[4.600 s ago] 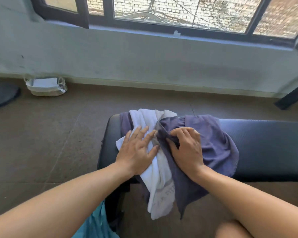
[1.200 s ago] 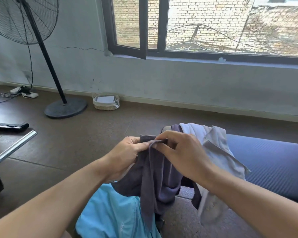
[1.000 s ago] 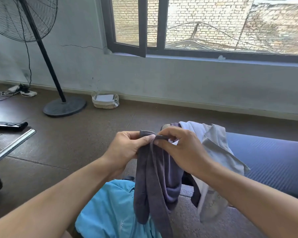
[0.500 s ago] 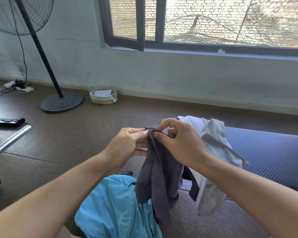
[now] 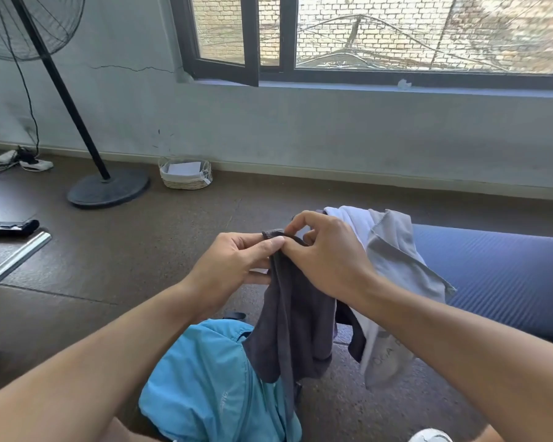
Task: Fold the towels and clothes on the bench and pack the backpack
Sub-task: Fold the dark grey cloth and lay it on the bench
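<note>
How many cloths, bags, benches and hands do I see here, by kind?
Cloths: 3, a dark grey one pinched by both hands, a white one and a light grey one on the bench.
Backpacks: 1, blue.
Benches: 1.
Hands: 2, left, right.
Total: 7.

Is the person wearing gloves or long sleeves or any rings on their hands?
No. The left hand and right hand are bare, with no gloves, rings or watch showing. Both forearms are uncovered too; no sleeve reaches into view.
</note>
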